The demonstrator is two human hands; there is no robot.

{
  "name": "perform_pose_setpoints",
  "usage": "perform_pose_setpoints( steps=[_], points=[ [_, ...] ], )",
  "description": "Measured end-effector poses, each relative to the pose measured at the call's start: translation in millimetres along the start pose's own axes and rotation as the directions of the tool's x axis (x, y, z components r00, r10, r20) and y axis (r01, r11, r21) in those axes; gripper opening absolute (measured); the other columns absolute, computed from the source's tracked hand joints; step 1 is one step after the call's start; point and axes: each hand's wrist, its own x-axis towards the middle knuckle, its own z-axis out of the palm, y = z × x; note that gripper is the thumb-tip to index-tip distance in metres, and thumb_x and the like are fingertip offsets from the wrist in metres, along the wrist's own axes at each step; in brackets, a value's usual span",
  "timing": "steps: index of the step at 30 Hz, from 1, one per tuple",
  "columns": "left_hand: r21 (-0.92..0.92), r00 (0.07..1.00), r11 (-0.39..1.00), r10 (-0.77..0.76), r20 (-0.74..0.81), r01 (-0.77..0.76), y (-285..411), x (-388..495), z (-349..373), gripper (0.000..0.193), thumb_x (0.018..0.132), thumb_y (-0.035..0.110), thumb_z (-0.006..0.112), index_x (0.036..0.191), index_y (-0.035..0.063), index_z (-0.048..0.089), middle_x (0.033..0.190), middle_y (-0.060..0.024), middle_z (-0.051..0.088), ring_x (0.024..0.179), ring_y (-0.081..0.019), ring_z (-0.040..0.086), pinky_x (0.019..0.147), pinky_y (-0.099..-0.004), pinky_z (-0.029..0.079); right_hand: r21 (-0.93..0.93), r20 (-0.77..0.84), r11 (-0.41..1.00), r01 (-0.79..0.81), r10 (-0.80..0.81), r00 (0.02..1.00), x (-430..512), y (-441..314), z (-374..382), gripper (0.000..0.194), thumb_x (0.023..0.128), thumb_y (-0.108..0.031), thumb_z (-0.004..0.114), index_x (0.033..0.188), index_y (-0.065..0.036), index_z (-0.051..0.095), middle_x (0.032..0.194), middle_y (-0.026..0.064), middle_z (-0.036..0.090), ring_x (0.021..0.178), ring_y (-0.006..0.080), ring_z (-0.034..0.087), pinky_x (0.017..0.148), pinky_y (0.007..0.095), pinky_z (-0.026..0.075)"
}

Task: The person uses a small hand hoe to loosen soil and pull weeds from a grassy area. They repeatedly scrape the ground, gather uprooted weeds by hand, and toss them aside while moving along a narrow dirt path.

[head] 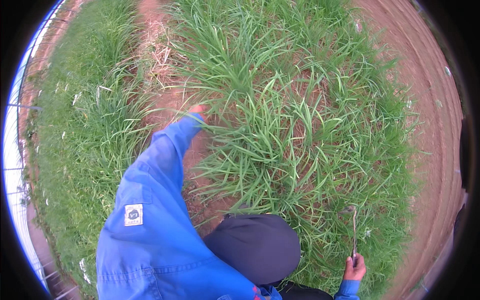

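Observation:
Long green grass-like leaves (258, 138) grow in a thick clump before me. My left hand (198, 109) reaches to the clump's left edge, over bare reddish soil; leaves and blur partly cover its fingers, so I cannot tell whether it grips any. At the lower right, my right hand (355, 267) is closed around the dark handle of a thin hand tool (354, 232) with a long, narrow shaft pointing away from me. The tool's far end is unclear among the leaves. My dark-trousered knee (258, 247) is bent beside the clump.
Another green row (86, 150) with small white flowers runs along the left, beyond a strip of soil with dry straw (161, 56). Tilled brown soil (431, 112) curves along the right. A framed structure with pale sheeting (13, 150) stands at the far left.

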Motion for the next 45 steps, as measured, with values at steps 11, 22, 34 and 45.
perform_pose_setpoints(
  steps=[11, 22, 34, 45],
  points=[
    [0.681, 0.731, 0.697, 0.344, -0.590, 0.222, 95.2, -15.4, -141.5, 0.047, 0.083, 0.023, 0.082, 0.126, 0.0088, 0.068, 0.108, -0.0249, 0.070, 0.100, -0.0432, 0.069, 0.085, -0.0492, 0.057, 0.005, 0.005, 1.000, 0.013, -0.013, 1.000, -0.3, -24.2, 0.2, 0.017, 0.092, -0.010, 0.073, 0.104, 0.000, 0.066, 0.074, -0.0024, 0.057, 0.069, 0.0074, 0.049, 0.062, 0.0257, 0.043],
    [0.591, 0.966, 0.806, -0.174, 0.191, 0.029, -8.2, -158.9, -95.0, 0.039, 0.089, 0.032, 0.080, 0.113, 0.0023, 0.072, 0.100, -0.0130, 0.076, 0.096, -0.0289, 0.072, 0.089, -0.0373, 0.056, 0.061, -0.030, 0.994, 0.088, -0.086, 0.996, -4.8, -4.3, -0.7, 0.023, 0.101, -0.017, 0.070, 0.116, -0.001, 0.065, 0.086, -0.0044, 0.059, 0.074, 0.0052, 0.047, 0.065, 0.0216, 0.040],
    [0.822, 0.954, 0.570, -0.247, 0.171, 0.000, 16.5, -347.6, -41.3, 0.076, 0.090, 0.049, 0.075, 0.146, 0.0050, 0.050, 0.133, -0.0290, 0.059, 0.131, -0.0453, 0.054, 0.110, -0.0468, 0.047, 0.211, 0.021, 0.975, 0.069, -0.075, 0.997, -13.1, 11.1, -7.6, 0.026, 0.100, -0.017, 0.072, 0.119, -0.001, 0.065, 0.089, -0.0060, 0.054, 0.076, 0.0036, 0.044, 0.067, 0.0195, 0.036],
    [0.943, 0.584, 0.140, -0.755, 0.299, -0.301, 46.9, -442.2, -20.5, 0.083, 0.091, 0.084, 0.039, 0.142, 0.0236, 0.062, 0.134, -0.0144, 0.066, 0.138, -0.0356, 0.052, 0.122, -0.0663, 0.018, 0.373, 0.002, 0.913, 0.165, -0.178, 0.984, 2.3, -37.0, 3.0, 0.030, 0.102, -0.018, 0.068, 0.125, 0.001, 0.063, 0.086, -0.0065, 0.051, 0.070, 0.0023, 0.038, 0.061, 0.0197, 0.028]
  ],
)
